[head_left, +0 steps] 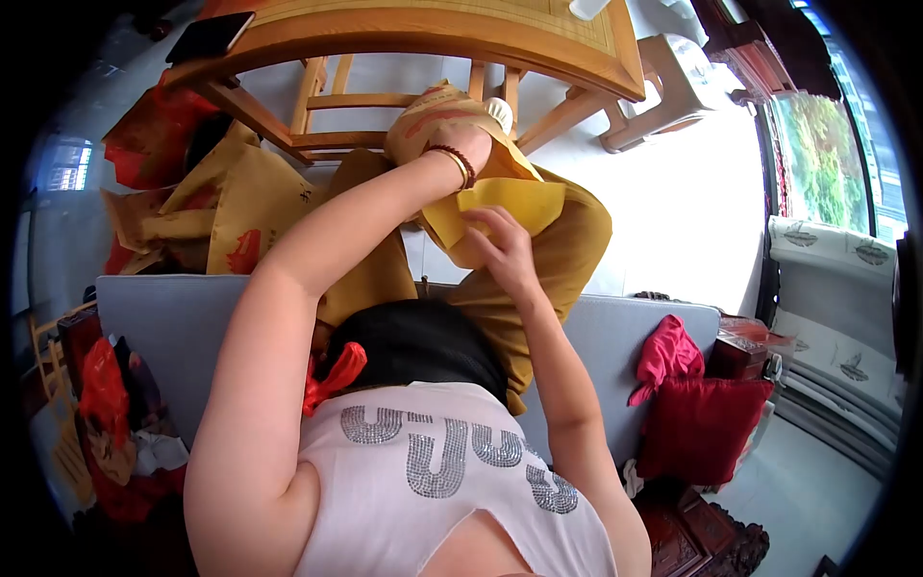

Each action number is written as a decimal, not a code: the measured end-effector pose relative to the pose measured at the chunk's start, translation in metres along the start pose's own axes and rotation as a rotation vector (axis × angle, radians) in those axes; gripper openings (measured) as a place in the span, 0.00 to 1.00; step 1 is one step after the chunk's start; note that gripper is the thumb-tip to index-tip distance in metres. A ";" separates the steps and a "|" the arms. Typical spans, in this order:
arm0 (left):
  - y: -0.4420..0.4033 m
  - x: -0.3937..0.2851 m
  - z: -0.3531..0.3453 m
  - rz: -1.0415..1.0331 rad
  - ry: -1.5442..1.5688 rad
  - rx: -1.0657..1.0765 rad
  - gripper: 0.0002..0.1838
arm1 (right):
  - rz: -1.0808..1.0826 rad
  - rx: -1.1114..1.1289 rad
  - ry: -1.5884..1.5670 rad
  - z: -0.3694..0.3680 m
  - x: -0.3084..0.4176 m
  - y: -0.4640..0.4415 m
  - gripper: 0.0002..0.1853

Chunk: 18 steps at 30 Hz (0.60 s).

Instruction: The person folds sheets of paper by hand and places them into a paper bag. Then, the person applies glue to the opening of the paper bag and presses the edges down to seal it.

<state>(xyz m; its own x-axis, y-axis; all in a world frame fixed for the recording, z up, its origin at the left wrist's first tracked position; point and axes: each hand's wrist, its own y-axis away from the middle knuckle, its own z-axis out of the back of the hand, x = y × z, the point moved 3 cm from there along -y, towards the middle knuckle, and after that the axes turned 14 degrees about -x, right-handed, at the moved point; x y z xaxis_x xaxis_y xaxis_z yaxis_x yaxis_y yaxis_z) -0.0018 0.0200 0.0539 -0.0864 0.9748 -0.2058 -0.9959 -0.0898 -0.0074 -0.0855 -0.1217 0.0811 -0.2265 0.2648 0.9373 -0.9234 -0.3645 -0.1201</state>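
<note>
A tan paper bag (pixel 421 123) sits between my knees, just short of the wooden desk (pixel 423 34). My left hand (pixel 465 146) is at it, fingers hidden — grip unclear. My right hand (pixel 510 248), fingers bent, touches its yellow flap (pixel 527 200) — pinching or not, I cannot tell.

The left hand's (pixel 469 146) fingers vanish from view at a paper bag (pixel 411 127), its print too small to read, as the top edge crops the wooden counter (pixel 404 35) and a pale object (pixel 586 8).
</note>
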 end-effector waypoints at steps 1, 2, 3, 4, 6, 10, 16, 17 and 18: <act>0.003 -0.002 0.009 -0.013 -0.016 0.004 0.14 | 0.033 0.002 0.017 -0.016 -0.016 -0.007 0.10; 0.007 -0.005 0.020 -0.028 -0.032 0.007 0.13 | 0.065 0.002 0.035 -0.031 -0.032 -0.015 0.10; 0.010 -0.008 0.029 0.014 0.002 0.091 0.13 | 0.020 0.025 0.061 -0.043 -0.044 -0.023 0.11; 0.016 -0.010 0.029 -0.076 -0.042 -0.057 0.10 | 0.030 0.003 0.073 -0.051 -0.046 -0.032 0.12; 0.024 -0.013 0.030 -0.220 -0.093 -0.111 0.08 | 0.047 -0.041 0.095 -0.063 -0.053 -0.048 0.12; 0.032 -0.025 0.049 -0.267 -0.021 -0.165 0.06 | -0.116 -0.059 -0.308 -0.079 -0.091 -0.072 0.21; 0.029 -0.031 0.052 -0.444 -0.029 -0.641 0.18 | 0.198 -0.020 -0.035 -0.083 -0.098 -0.061 0.24; 0.026 -0.032 0.044 -0.463 -0.035 -0.660 0.13 | 0.188 0.033 0.128 -0.073 -0.085 -0.054 0.24; 0.022 -0.034 0.037 -0.476 -0.060 -0.653 0.12 | 0.187 0.092 0.292 -0.061 -0.060 -0.048 0.25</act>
<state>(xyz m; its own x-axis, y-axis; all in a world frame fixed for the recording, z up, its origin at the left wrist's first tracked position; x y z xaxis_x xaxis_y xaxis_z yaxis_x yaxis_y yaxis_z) -0.0212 -0.0076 0.0969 0.3228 0.9463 0.0162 -0.7120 0.2540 -0.6547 -0.0467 -0.0660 0.0103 -0.4804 0.4251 0.7672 -0.8287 -0.5063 -0.2383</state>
